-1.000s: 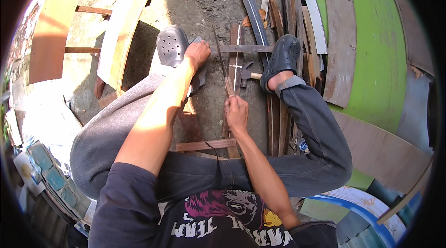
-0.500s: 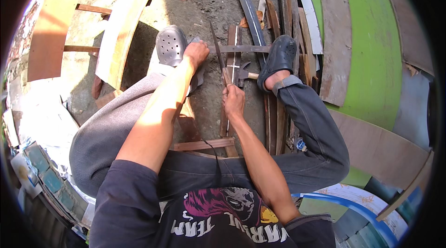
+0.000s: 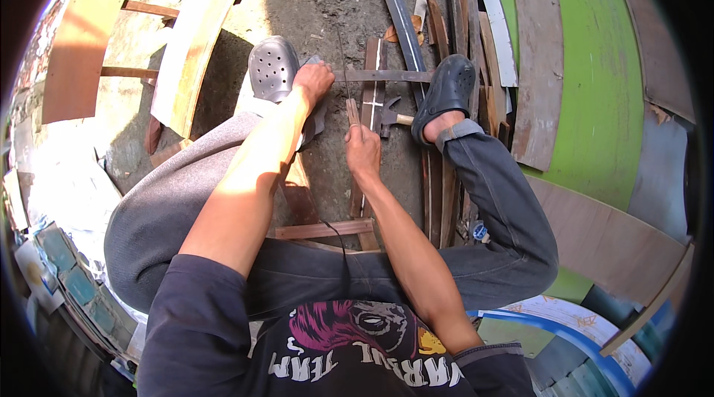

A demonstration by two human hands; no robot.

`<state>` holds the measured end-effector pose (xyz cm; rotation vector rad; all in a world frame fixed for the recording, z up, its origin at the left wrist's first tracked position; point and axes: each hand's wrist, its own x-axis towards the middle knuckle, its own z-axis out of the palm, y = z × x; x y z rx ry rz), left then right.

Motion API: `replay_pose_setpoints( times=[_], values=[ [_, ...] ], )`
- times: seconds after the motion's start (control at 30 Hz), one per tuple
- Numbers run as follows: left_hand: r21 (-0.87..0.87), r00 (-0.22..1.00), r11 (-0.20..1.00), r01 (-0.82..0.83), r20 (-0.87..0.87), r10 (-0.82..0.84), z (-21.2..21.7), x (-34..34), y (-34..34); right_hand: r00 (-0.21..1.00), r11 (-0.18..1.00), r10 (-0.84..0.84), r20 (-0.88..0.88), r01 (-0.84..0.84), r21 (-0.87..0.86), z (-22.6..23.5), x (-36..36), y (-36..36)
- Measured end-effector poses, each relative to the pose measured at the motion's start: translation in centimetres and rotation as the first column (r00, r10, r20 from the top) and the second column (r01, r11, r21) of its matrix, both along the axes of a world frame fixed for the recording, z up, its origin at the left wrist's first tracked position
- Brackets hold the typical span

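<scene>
My right hand [image 3: 363, 150] is closed round the wooden handle of a handsaw [image 3: 352, 111], whose thin blade shows nearly edge-on. The blade crosses a narrow, flat wooden strip [image 3: 383, 76]. At the strip's left end my left hand [image 3: 314, 79] grips it, beside my left clog; its right end reaches my right clog [image 3: 450, 96]. Under the strip lies a dark board [image 3: 373, 92] with a pale line along it. Beside that board rests a claw hammer [image 3: 390, 117], its handle toward my right foot.
Several long planks [image 3: 465, 33] lie beyond and beside my right foot. Green and brown sheets [image 3: 595, 62] cover the right side. At left stands a wooden piece with two rungs [image 3: 193, 40]. A small wooden frame [image 3: 320, 230] is between my legs.
My right hand has drawn the saw slightly left and toward me. The blade now looks thinner, turned more edge-on. My left hand still holds the strip in nearly the same place.
</scene>
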<state>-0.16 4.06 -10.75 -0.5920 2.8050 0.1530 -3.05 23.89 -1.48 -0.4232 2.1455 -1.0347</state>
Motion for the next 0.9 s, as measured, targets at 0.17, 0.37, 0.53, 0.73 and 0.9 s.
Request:
replay_pose_setpoints(
  times=[0.17, 0.37, 0.53, 0.73, 0.9],
  values=[
    [0.012, 0.999, 1.0, 0.002, 0.033, -0.002, -0.1, 0.4, -0.3, 0.966, 0.993, -0.106, 0.237, 0.092, 0.07, 4.3, 2.7, 8.3],
    [0.003, 0.998, 1.0, 0.02, 0.052, -0.02, 0.1, -0.7, -0.1, 0.977, 0.992, -0.121, 0.174, 0.126, -0.019, -0.3, -0.8, 2.1],
    [-0.028, 1.0, 0.999, -0.016, -0.027, 0.015, -1.6, 0.6, 0.2, 0.974, 0.993, -0.119, 0.19, 0.115, 0.032, 1.2, 0.9, 3.8],
    [-0.015, 1.0, 1.0, 0.012, -0.025, -0.012, -0.2, 0.4, -0.3, 0.956, 0.986, -0.161, 0.247, 0.165, 0.008, 2.2, 2.1, 6.4],
    [0.036, 0.999, 0.998, 0.045, -0.018, -0.045, -0.2, 0.0, -0.5, 0.988, 0.998, -0.067, 0.138, 0.068, -0.005, -2.6, -2.2, -0.4]
  ],
)
